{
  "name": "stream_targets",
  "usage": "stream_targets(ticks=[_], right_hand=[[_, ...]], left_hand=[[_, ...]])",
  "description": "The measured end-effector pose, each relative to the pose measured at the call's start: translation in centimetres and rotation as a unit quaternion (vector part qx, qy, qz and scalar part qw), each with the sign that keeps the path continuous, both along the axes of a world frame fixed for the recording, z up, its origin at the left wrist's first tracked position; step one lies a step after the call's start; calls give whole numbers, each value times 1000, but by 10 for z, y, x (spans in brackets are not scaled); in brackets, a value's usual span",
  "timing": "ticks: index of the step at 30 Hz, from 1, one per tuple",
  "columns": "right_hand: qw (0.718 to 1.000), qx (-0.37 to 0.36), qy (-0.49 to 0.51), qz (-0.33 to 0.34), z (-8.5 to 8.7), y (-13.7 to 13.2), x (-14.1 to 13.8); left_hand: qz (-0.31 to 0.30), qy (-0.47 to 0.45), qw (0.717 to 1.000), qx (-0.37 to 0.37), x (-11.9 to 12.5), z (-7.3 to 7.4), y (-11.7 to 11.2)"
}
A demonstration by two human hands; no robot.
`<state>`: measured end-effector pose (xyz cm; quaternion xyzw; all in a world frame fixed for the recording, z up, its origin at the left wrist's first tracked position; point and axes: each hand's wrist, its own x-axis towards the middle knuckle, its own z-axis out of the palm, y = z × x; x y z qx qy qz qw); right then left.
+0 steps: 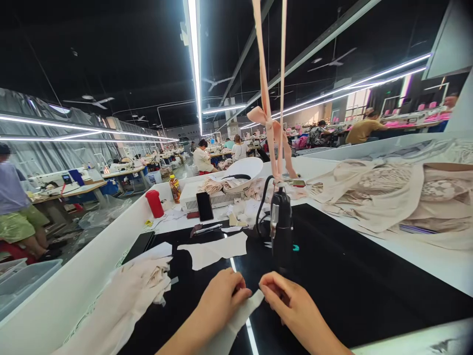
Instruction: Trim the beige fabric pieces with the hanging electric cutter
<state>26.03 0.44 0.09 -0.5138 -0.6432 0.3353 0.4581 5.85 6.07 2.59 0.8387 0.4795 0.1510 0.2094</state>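
Note:
Low in the head view, my left hand pinches a pale strip of fabric along its upper edge. My right hand has thumb and forefinger closed on the pointed corner of the same piece. The fabric runs down toward me, partly covered by my left forearm. Both hands are over a glossy black work surface. Just beyond them a black handheld machine hangs from peach cloth ties. A flat white cut piece lies on the surface ahead of my left hand.
A heap of beige fabric lies at the left, and larger piles at the right. Along the back are a phone, a pen, a red container and a bottle. People sit at sewing tables beyond; one person is at far left.

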Motion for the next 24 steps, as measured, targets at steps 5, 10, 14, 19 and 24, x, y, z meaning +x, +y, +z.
stream_targets(ticks=[5, 10, 14, 19, 24], right_hand=[[1000, -4, -8, -17, -1, -7, 5], [999, -1, 28, -43, 4, -3, 9], [987, 58, 90, -122, 20, 9, 7], [975, 120, 124, -141, 43, 26, -8], [976, 129, 131, -116, 64, 38, -23]], left_hand=[[-1, 3, 1000, -14, 5, -7, -1], [-11, -2, 1000, -1, -1, -10, -2], [-41, -13, 999, 28, -6, -14, -9], [-96, -14, 994, 47, -16, -19, -12], [-147, -4, 985, 95, -26, -23, -13]])
